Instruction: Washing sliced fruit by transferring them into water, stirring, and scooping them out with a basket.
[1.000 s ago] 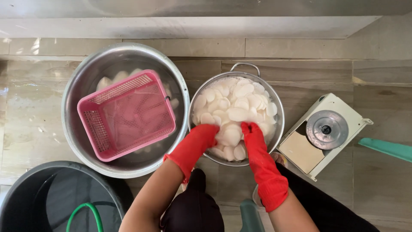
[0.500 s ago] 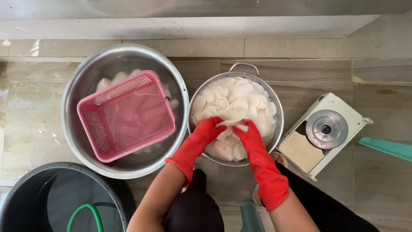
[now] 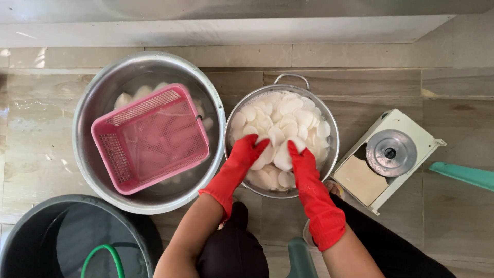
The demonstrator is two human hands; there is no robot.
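**Gloved hands part over the slices**

Both hands have drawn slightly apart since half a second ago. Left hand (image 3: 249, 150) and right hand (image 3: 298, 157), in red rubber gloves, each grasp white slices (image 3: 278, 121) inside the handled metal colander (image 3: 329, 121). Beside it, a pink basket (image 3: 152, 139) sits in a steel basin (image 3: 85, 108); a slicer (image 3: 388, 157) stands right.

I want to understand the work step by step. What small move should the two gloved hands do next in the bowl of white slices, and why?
Probably lift the gathered slices a little. The left hand and right hand, in red gloves, are both in the smaller metal bowl, cupping white slices between them.
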